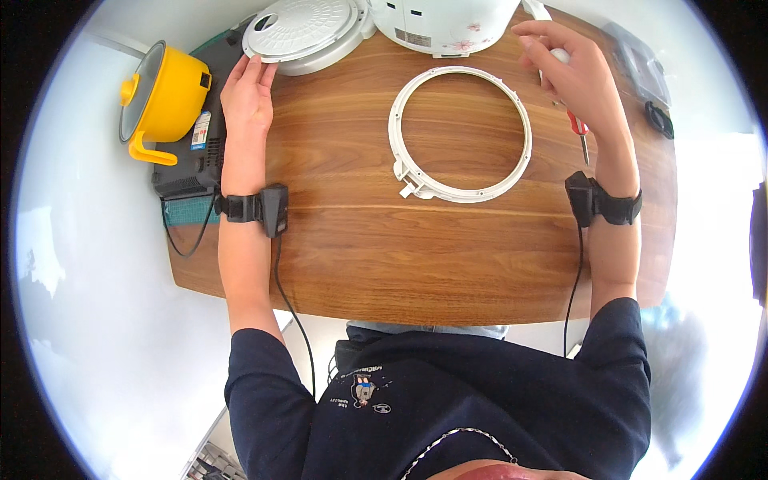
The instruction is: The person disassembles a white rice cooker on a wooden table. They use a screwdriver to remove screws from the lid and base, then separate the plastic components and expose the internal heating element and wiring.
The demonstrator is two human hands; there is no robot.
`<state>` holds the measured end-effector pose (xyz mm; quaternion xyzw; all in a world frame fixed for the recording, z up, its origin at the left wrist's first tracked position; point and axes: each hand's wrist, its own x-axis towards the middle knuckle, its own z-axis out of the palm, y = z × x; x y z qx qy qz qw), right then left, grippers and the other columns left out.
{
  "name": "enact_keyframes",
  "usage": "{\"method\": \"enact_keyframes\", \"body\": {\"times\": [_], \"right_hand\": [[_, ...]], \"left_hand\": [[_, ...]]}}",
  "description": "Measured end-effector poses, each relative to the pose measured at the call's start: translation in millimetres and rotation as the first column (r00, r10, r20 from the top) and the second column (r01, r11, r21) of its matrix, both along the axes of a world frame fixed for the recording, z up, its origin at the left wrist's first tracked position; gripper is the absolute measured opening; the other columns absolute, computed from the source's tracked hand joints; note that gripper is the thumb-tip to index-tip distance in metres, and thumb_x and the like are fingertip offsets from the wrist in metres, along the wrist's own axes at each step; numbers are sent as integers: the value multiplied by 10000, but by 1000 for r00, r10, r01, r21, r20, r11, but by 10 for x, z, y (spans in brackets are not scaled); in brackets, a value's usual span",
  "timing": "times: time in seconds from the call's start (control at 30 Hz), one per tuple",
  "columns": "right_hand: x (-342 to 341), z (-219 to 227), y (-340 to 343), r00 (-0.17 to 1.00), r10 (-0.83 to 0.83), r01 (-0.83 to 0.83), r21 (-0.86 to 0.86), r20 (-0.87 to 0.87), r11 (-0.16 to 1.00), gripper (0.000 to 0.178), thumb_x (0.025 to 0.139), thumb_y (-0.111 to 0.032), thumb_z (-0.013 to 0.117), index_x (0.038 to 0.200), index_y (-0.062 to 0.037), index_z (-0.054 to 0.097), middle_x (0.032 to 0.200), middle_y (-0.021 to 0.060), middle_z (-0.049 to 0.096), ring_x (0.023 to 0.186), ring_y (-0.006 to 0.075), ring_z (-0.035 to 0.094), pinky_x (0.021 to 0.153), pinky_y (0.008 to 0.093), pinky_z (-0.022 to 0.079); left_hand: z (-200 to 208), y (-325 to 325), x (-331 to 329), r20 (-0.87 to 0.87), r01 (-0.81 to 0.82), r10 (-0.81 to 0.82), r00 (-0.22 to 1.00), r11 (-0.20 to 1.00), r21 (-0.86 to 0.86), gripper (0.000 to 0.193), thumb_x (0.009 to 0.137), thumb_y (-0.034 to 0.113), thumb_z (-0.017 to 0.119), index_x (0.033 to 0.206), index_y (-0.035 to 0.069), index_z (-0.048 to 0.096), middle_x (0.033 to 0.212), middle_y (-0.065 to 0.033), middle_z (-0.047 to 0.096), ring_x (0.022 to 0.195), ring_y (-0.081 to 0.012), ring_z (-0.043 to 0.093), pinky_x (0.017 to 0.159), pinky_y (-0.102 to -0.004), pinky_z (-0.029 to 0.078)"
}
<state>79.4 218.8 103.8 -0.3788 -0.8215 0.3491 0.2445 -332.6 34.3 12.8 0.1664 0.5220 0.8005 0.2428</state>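
At the far left, my left hand [248, 98] grips the near rim of a round white lid [308, 28], with a fingertip on top of it. The lid has a ribbed disc and an oval hole. My right hand [572, 72] is at the far right beside a white rice cooker body [444, 24] with a floral print. Its fingers are curled by a rounded white piece [560, 55], mostly hidden, so what it holds is unclear. Below that hand lies a screwdriver [578, 124] with a red handle. A white plastic ring [395, 132] with a latch rests mid-table.
A yellow pot [176, 92] with a glass lid stands on a black appliance [188, 172] at the left, over a green mat [186, 211]. At the far right are a clear plastic box [640, 68] and a small black object [659, 120]. Cables hang from both wrist straps.
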Motion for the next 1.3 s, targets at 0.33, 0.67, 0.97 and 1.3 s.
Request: {"method": "enact_keyframes", "body": {"times": [0.33, 0.67, 0.97, 1.3], "right_hand": [[-90, 414, -229, 985, -132, 125, -69, -111, 990, 211, 998, -176, 686, 1087, -10, 779, 751, 23, 710, 631, 81, 622, 570, 270, 503], [-32, 440, -258, 978, -75, 75, -8, -195, 997, 231, 1017, -199, 671, 1103, -7, 767, 734, 14, 693, 611, 68, 606, 542, 257, 490], [-35, 374, -168, 981, -64, 62, -18, -183, 998, 243, 1020, -214, 678, 1120, -11, 767, 748, 12, 689, 617, 67, 602, 536, 251, 489], [-7, 404, -247, 976, -54, 60, 21, -212, 998, 238, 1022, -199, 682, 1125, -2, 766, 752, 8, 689, 622, 65, 601, 544, 243, 485]], "left_hand": [[-17, 3, 11, -169, 6, -24, 985, 994, -107, 675, 1020, -36, 615, 1567, -183, 248, 1521, -245, 493, 1358, -291, 561, 1176, -435, 474], [182, 32, 356, -327, 18, -80, 942, 982, -189, 729, 1023, 37, 624, 1594, -179, 227, 1578, -247, 463, 1428, -234, 489, 1206, -343, 356], [80, 22, 271, -422, -42, -54, 905, 976, -216, 677, 1014, 71, 657, 1595, -92, 349, 1293, -139, 581, 1329, -196, 509, 1199, -343, 343], [636, -74, 1045, -645, 260, -523, 558, 848, -462, 157, 998, 96, 710, 1139, 30, 731, 1064, -31, 708, 975, -136, 684, 874, -293, 536]]}}
